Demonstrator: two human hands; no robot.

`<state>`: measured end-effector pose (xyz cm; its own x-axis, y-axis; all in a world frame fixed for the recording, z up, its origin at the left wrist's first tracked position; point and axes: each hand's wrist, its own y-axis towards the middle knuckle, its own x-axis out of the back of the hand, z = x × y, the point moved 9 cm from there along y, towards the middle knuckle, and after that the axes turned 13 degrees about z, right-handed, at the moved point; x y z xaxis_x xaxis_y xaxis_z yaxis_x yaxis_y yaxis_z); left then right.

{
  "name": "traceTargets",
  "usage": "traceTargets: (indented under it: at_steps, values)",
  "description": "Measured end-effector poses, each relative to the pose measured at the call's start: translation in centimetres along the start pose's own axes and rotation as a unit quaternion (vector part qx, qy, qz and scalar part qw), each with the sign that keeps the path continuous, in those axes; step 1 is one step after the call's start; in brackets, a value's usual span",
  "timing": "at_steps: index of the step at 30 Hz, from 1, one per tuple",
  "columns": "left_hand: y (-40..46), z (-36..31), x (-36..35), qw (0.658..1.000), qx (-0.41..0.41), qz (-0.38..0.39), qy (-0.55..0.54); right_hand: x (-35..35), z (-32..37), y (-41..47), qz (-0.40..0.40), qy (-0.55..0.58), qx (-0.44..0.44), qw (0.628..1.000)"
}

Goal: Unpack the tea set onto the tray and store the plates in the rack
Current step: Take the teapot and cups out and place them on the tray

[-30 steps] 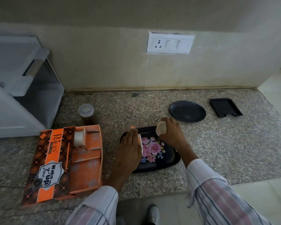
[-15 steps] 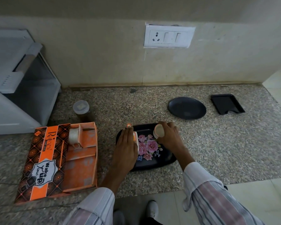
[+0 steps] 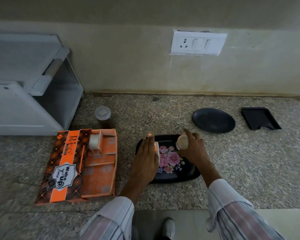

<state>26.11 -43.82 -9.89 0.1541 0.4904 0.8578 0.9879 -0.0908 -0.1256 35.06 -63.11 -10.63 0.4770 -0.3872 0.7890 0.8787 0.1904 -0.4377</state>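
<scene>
both hands are staying over the tray [image 3: 173,178] much as they were a moment ago, the cups barely shifting while the view drifts a little. the right hand [image 3: 193,148] is gripping a pale cup [image 3: 182,142], tipped on its side with the round end facing the camera, over the tray's far right corner. the left hand [image 3: 146,161] is lying flat, fingers straight and pointing to the far edge, and is pressing a second cup [image 3: 156,149] by its inner side above the tray's left half; only a sliver of that cup is showing, so how firmly it is being held is hard to tell. the tray is sitting near the front edge of the counter [image 3: 241,170], its long axis running left to right, directly under both hands, so the setting down seems to be a short drop for either one. one more cup [image 3: 94,142] is waiting in the open box [image 3: 80,163] to the left, nearer the left hand. a round black plate [image 3: 213,120] and a square black plate [image 3: 260,118] are lying beyond the tray to the right, nearer the right hand, and the white rack [image 3: 29,87] is standing at the far left corner.
</scene>
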Motion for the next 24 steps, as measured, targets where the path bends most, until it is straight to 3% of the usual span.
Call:
traceTargets:
  at_steps: [4, 7, 9, 11, 14, 17, 19, 24]
  values:
    - [-0.8, 1.1, 3.0, 0.999, 0.013, -0.043, -0.023, 2.4, 3.9, -1.0, -0.071, -0.043, 0.032, 0.996]
    - [-2.6, 3.0, 6.6, 0.994, 0.044, -0.102, 0.004, 2.8, 10.1, -2.0, -0.123, -0.045, 0.121, 0.984]
    - [-3.9, 4.1, 8.9, 0.99, 0.059, -0.131, 0.012, 1.1, 14.9, -2.3, -0.105, -0.03, 0.189, 0.976]
    - [-4.6, 12.1, 8.0, 0.983, 0.11, -0.139, 0.04, -2.1, 20.2, -2.6, -0.071, -0.045, 0.242, 0.967]
    - [-6.1, 24.9, 7.8, 0.959, 0.243, -0.14, -0.038, -7.4, 27.3, -2.7, -0.046, -0.081, 0.3, 0.949]
    - [-7.2, 22.1, 9.8, 0.962, 0.21, -0.166, 0.059, -11.8, 31.3, -1.5, 0.005, -0.091, 0.307, 0.947]
    - [-7.5, 19.3, 12.3, 0.968, 0.181, -0.164, 0.056, -13.9, 32.4, -0.4, 0.053, -0.073, 0.299, 0.95]
    - [-7.2, 24.2, 10.9, 0.97, 0.204, -0.126, 0.042, -15.3, 33.7, 1.4, 0.055, -0.114, 0.299, 0.946]
